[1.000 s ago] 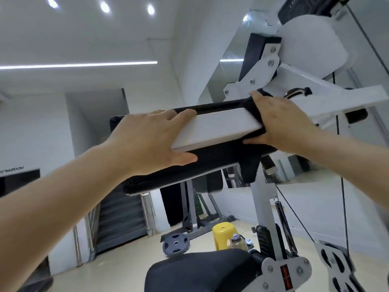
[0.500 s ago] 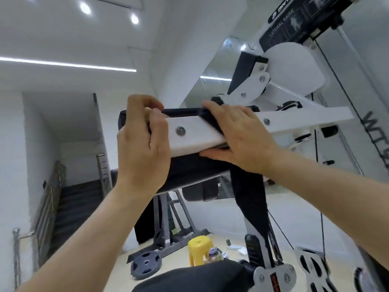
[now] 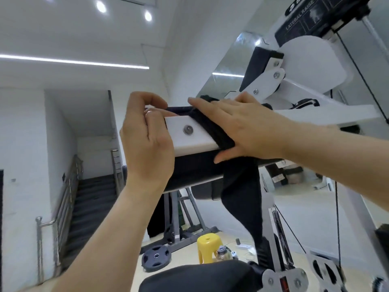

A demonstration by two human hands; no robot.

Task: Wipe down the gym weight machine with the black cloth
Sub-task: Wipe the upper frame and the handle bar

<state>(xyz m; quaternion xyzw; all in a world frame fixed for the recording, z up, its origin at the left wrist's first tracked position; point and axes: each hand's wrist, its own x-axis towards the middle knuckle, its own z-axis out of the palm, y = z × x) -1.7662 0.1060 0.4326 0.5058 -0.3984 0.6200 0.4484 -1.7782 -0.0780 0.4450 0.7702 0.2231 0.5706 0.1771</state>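
The white arm (image 3: 189, 131) of the weight machine runs across the middle, with a black pad (image 3: 195, 167) under it. A black cloth (image 3: 240, 199) is draped over that arm and hangs down below it. My right hand (image 3: 242, 127) lies flat on the cloth with straight fingers and presses it against the arm, thumb underneath. My left hand (image 3: 147, 142) grips the arm's left end, its fingers curled over the top edge.
The machine's white pivot plates (image 3: 271, 81) and cam (image 3: 311, 66) rise at the upper right, with cables down the right side. Below are a black seat pad (image 3: 202, 277), a yellow stool (image 3: 207, 245), a weight plate (image 3: 155, 257) and a staircase (image 3: 90, 207) at the left.
My left hand turned from lying flat over the arm to gripping its left end. My right hand slid the cloth left along the arm, and the view tilted.
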